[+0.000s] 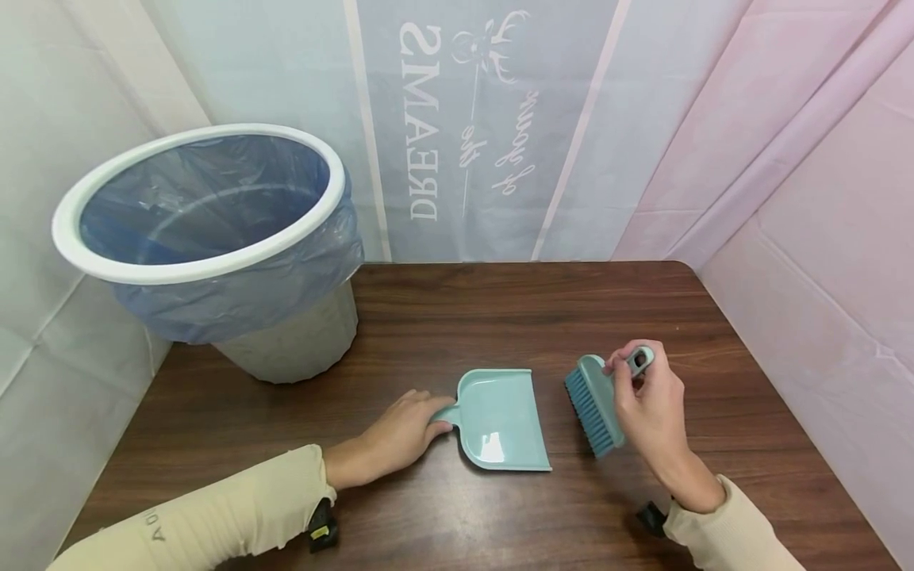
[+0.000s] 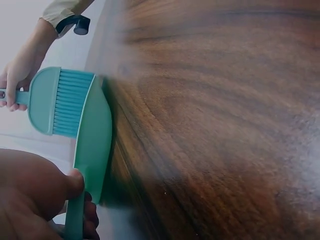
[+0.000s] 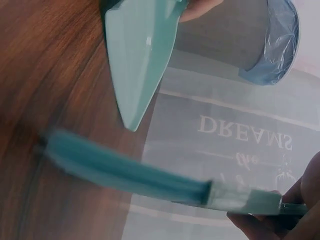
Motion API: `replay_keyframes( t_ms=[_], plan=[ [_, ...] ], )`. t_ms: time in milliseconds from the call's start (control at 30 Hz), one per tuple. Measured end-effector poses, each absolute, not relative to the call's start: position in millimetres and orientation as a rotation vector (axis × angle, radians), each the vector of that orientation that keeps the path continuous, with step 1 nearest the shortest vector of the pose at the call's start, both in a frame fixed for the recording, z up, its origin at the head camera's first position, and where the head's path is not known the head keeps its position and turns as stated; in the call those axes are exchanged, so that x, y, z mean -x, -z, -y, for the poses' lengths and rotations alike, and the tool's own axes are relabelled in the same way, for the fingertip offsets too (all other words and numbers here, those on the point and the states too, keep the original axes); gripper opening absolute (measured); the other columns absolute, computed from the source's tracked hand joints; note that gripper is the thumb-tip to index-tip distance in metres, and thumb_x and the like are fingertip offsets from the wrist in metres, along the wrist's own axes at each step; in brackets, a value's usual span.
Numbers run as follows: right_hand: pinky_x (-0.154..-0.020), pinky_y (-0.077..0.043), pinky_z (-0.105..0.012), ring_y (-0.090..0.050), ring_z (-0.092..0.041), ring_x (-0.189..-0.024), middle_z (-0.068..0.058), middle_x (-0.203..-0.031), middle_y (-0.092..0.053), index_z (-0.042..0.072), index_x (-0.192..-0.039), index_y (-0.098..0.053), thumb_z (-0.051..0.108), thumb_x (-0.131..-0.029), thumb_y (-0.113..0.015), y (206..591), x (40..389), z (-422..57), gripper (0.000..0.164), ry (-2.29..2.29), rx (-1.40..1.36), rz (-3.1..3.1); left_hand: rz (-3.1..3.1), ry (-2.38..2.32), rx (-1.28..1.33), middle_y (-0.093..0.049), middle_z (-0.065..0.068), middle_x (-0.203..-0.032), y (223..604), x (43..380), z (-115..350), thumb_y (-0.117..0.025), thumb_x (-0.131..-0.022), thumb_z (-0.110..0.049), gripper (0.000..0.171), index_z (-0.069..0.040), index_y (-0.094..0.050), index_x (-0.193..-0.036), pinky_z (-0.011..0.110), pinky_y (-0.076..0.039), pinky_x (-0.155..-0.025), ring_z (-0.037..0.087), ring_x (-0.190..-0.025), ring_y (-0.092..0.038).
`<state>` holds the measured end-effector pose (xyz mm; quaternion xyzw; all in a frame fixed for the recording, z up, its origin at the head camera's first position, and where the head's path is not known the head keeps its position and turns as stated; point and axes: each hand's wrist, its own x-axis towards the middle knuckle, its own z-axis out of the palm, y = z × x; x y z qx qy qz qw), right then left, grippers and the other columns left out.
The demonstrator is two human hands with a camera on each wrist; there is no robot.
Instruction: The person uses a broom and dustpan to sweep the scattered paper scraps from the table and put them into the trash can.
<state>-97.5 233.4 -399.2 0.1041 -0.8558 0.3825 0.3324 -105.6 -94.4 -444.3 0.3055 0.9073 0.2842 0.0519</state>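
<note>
A pale teal dustpan (image 1: 500,416) lies on the table, its wide lip facing right. My left hand (image 1: 400,432) grips its short handle (image 2: 75,215) from the left side, thumb along one face in the left wrist view. To the right, my right hand (image 1: 651,400) holds a teal hand brush (image 1: 603,396) by its handle. The bristles (image 1: 589,410) point down and left toward the dustpan's lip, a small gap away in the head view. In the right wrist view the brush (image 3: 125,165) is motion-blurred, its bristle ends near the wood.
A large bin (image 1: 300,341) with a white rim and blue plastic liner stands at the table's back left. The brown wooden table (image 1: 443,317) meets a printed cloth (image 1: 493,159) at the back. White cloth (image 1: 842,262) hangs along the right side.
</note>
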Motion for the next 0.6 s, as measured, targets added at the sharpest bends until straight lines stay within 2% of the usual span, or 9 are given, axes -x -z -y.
replay_keyframes(
  t_ms=[100,167,333,500,600],
  plan=[
    [-0.065,-0.043,-0.006,-0.060,0.003,-0.080,-0.007,-0.086,-0.068,-0.006,-0.100,-0.055,-0.015,-0.092,-0.058,395.9,96.6,-229.2,0.013,-1.007,-0.395,2.204,-2.758,-0.856,-0.904,-0.070,0.009,-0.108,441.5,106.3,91.8,-0.069,-0.097,-0.017,0.033,-0.003,-0.068,-0.127,0.043,-0.052,-0.090,0.023,-0.096,-0.062],
    [-0.070,-0.046,-0.009,-0.062,0.000,-0.083,-0.007,-0.088,-0.067,-0.006,-0.097,-0.056,-0.005,-0.098,-0.058,394.5,95.4,-225.8,0.003,-0.999,-0.532,2.177,-2.750,-0.854,-0.894,-0.071,0.010,-0.110,440.3,106.2,89.7,-0.069,-0.098,-0.017,0.033,-0.003,-0.067,-0.128,0.043,-0.052,-0.090,0.024,-0.098,-0.063],
    [-0.072,-0.052,-0.021,-0.064,-0.011,-0.081,-0.004,-0.091,-0.066,-0.001,-0.094,-0.060,0.023,-0.109,-0.047,394.9,94.8,-213.5,0.031,-0.872,-0.983,2.109,-2.738,-0.841,-0.889,-0.071,0.011,-0.117,440.2,107.7,84.5,-0.068,-0.099,-0.018,0.034,-0.003,-0.066,-0.130,0.044,-0.052,-0.093,0.026,-0.104,-0.064],
    [-0.067,-0.054,-0.024,-0.062,-0.012,-0.080,0.000,-0.094,-0.063,0.004,-0.098,-0.059,0.015,-0.109,-0.043,401.3,93.1,-199.8,0.023,-0.750,-1.355,2.067,-2.733,-0.835,-0.913,-0.071,0.012,-0.119,441.4,109.3,81.3,-0.068,-0.099,-0.018,0.034,-0.002,-0.067,-0.129,0.045,-0.050,-0.096,0.027,-0.105,-0.064],
    [-0.064,-0.054,-0.023,-0.062,-0.013,-0.082,-0.001,-0.097,-0.062,0.006,-0.099,-0.059,0.002,-0.101,-0.041,406.9,90.6,-193.7,0.018,-0.644,-1.486,2.061,-2.723,-0.846,-0.937,-0.071,0.012,-0.120,441.9,109.6,80.9,-0.068,-0.098,-0.017,0.034,-0.001,-0.067,-0.129,0.047,-0.048,-0.101,0.028,-0.107,-0.065]
  ],
)
